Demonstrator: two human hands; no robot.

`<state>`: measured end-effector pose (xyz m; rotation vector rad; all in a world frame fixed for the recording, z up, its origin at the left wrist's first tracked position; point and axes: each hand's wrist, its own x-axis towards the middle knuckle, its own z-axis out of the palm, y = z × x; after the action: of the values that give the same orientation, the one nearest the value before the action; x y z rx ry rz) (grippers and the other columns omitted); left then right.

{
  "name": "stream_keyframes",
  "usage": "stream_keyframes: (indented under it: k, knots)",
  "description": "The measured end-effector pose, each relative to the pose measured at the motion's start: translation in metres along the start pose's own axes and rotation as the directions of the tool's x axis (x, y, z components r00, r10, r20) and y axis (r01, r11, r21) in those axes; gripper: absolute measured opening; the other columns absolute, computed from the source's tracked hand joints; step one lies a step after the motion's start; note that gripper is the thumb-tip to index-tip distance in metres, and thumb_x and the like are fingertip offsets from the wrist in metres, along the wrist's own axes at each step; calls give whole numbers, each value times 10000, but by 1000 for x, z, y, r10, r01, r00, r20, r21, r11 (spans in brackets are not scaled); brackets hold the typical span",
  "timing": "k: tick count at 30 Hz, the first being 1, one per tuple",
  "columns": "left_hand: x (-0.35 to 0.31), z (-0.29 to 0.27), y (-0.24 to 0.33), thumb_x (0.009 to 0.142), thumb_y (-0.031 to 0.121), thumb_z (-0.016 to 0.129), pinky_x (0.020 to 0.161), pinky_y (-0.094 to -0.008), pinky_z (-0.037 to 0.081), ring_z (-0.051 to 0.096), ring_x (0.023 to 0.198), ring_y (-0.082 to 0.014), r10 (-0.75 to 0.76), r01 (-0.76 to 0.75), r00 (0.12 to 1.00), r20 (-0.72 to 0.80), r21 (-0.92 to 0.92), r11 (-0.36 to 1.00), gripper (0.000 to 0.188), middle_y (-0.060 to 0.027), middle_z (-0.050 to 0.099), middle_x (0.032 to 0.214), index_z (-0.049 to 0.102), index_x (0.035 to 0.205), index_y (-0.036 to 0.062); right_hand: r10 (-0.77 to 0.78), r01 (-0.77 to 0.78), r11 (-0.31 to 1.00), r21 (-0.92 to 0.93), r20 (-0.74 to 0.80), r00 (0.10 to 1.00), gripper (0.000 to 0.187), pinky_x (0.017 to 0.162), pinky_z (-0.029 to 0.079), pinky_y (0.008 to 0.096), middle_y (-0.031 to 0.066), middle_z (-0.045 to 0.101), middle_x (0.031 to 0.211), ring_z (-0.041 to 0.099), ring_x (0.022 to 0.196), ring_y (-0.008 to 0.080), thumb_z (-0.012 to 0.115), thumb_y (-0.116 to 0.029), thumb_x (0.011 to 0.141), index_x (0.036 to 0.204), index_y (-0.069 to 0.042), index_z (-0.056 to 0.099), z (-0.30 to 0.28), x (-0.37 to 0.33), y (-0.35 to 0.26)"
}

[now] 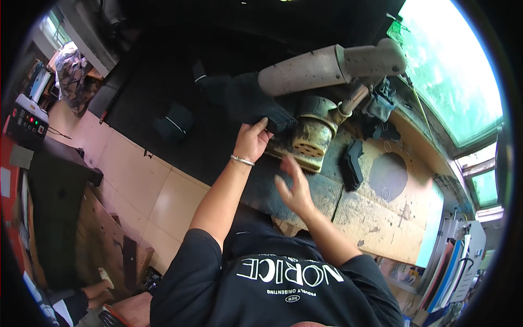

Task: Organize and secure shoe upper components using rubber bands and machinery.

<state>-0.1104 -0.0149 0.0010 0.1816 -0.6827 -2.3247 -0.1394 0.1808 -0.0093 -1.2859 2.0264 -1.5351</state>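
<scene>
My left hand (253,141) pinches the near edge of a stack of thin black cut pieces (280,120), thumb on top. The stack is beside the worn, stained base (315,133) of a machine with a thick grey tube arm (305,68). My right hand (295,188) hovers just in front of this base, apart from the stack, its thumb and fingers spread and nothing in them. Another dark stack (353,166) lies on the bench to the right of the base. On the black surface to the left sits a dark bundle with a light band (175,122).
A second banded dark bundle (200,73) lies farther back. At right, the worn wooden bench (403,218) runs beneath a window (452,76). A control box with lit buttons (27,121) stands far left. Another person's legs (98,291) show at lower left.
</scene>
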Motion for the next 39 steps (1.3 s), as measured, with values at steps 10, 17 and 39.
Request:
stream_keyframes:
  k: [10, 17, 39]
  knots:
    - [70, -4, 33, 896, -8, 577, 868, -422, 527, 652, 1014, -273, -186, 168, 955, 232, 97, 981, 129, -172, 656, 1096, 640, 1005, -40, -95, 147, 962, -228, 225, 970, 360, 917, 491, 404, 160, 611, 1190, 595, 1076, 346, 595, 26, 768, 1125, -18, 612, -14, -67, 65]
    - [65, 14, 28, 910, 41, 605, 753, -340, 536, 663, 900, -189, -166, 142, 962, 219, 119, 983, 111, -83, 691, 984, 672, 996, 18, -92, 149, 958, -244, 228, 969, 360, 908, 494, 403, 155, 613, 1186, 600, 1068, 346, 592, 19, 783, 1140, -28, 611, -16, -69, 68]
    - [32, 31, 14, 908, 42, 614, 810, -371, 563, 671, 958, -225, -201, 199, 969, 142, 32, 980, 189, -138, 668, 1051, 606, 1077, -42, -76, 135, 957, -257, 225, 971, 365, 906, 491, 404, 148, 608, 1199, 598, 1066, 348, 590, 11, 786, 1145, -46, 612, -14, -70, 67]
